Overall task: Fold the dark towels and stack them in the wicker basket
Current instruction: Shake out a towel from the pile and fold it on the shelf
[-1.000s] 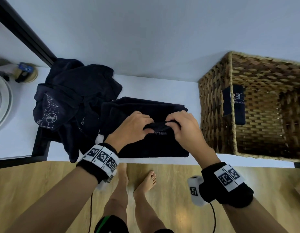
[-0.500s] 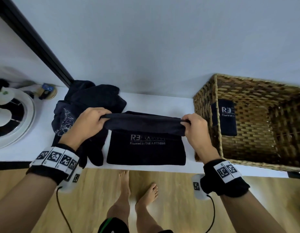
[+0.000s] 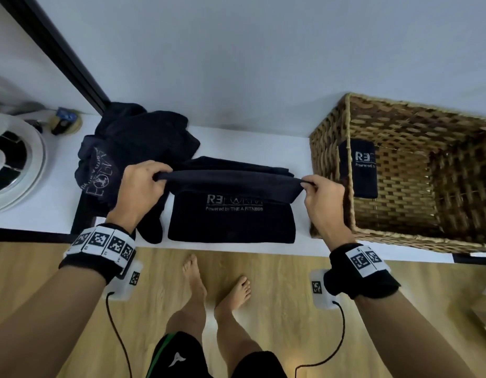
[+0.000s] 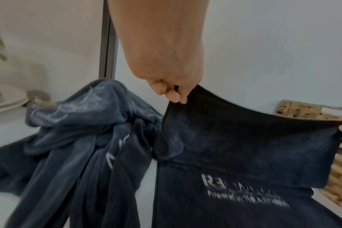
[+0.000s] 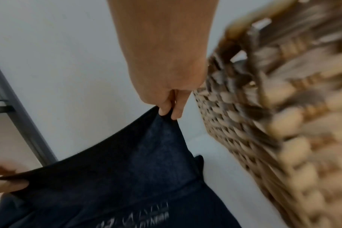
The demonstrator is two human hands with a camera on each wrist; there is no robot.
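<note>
The person is standing barefoot at a white shelf (image 3: pixel 263 148), holding a dark towel (image 3: pixel 231 214) by the two ends of one edge. The left hand (image 3: pixel 139 186) is pinching the left end between thumb and curled fingers, and the right hand (image 3: pixel 322 199) is pinching the right end the same way; both wrist views are showing the fingertips (image 4: pixel 174 96) pressed together on the cloth. That held edge is lifted off the shelf and stretched taut between the hands, while the lower part of the towel is lying flat near the shelf's front edge, its white "REFORM" lettering facing up just under the raised flap.

To the left of it, a heap of unfolded dark towels (image 3: pixel 135 151) is lying crumpled on the shelf, one end hanging over the front edge. To the right, a wicker basket (image 3: pixel 394 236) is sitting just beside the right hand, and a folded dark towel (image 3: pixel 362 170) with the same lettering is standing against its left inner wall. At the far left of the shelf a white fan (image 3: pixel 15 165) is lying flat.
</note>
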